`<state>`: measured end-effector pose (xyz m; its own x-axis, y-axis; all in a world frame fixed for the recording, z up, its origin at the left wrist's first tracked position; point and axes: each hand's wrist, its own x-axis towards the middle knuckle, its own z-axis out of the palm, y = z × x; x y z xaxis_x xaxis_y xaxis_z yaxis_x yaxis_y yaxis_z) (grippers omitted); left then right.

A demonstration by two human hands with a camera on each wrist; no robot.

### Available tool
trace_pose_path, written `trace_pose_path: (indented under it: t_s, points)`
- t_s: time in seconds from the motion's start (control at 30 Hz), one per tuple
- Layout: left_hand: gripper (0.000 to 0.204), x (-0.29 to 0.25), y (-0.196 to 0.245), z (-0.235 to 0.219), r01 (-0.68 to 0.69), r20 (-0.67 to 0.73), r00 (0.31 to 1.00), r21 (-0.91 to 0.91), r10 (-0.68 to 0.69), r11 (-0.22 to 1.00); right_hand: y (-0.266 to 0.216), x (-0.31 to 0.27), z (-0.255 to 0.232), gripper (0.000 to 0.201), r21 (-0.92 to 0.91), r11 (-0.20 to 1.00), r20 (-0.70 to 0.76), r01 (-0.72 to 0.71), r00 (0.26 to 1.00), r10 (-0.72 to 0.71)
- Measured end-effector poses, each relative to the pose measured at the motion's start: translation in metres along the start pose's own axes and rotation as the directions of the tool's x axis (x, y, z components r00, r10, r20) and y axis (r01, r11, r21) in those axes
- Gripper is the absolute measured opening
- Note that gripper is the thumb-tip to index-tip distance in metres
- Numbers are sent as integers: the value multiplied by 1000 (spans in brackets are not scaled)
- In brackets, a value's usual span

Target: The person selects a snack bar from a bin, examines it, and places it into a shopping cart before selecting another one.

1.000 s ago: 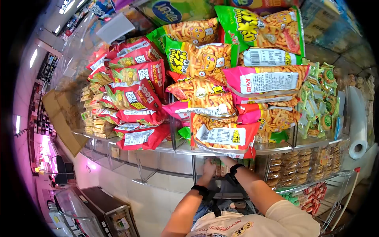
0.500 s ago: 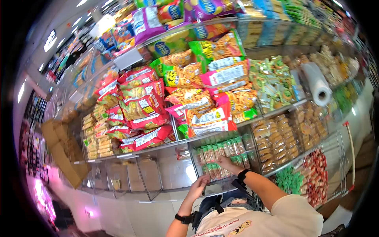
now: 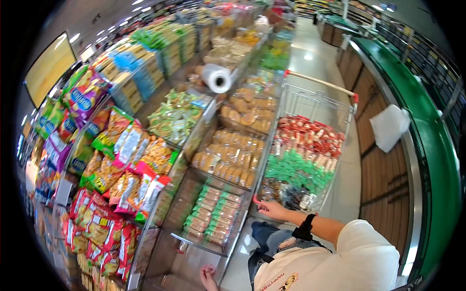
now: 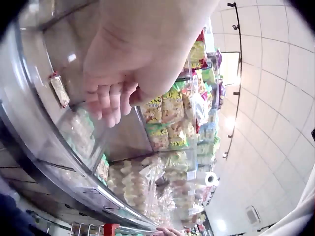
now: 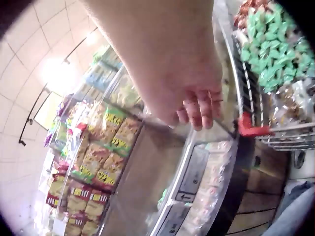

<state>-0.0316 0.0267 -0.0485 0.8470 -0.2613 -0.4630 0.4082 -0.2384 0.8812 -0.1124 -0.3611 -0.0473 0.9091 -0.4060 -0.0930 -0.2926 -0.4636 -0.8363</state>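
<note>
My right hand is beside the near red corner of a wire shopping cart, its fingers relaxed with nothing between them. In the right wrist view, the hand hangs over the display edge, close to the cart's red corner piece. My left hand hovers above a clear compartment, fingers loosely bent around nothing. A small wrapped packet lies near that hand in the left wrist view. Between the hands is a bin of green-ended packets in two rows.
Red-wrapped and green-wrapped packets fill the cart. Bagged biscuits and snack bags cover the tiered display. A plastic bag roll lies farther along. Across the aisle runs a green-topped counter.
The head view has swung right toward the cart and aisle. My right hand has left the green-ended packets for the cart's corner; the left has moved over the neighbouring compartment.
</note>
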Motion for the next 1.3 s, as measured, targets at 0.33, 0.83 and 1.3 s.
trace_pose_path:
  t_s: [0.33, 0.83, 1.3]
  points:
    - [26, 8, 52, 55, -315, 70, 946, -44, 317, 948, 87, -34, -80, 31, -30, 903, -228, -429, 882, 412]
    - [38, -52, 14, 51, -108, -88, 986, 291, 139, 951, 143, 82, -175, 34, 61, 651, -526, -757, 530, 665]
    - [33, -68, 69, 102, -5, -169, 978, 558, 120, 830, 186, 120, -172, 13, -60, 517, -691, -854, 409, 596]
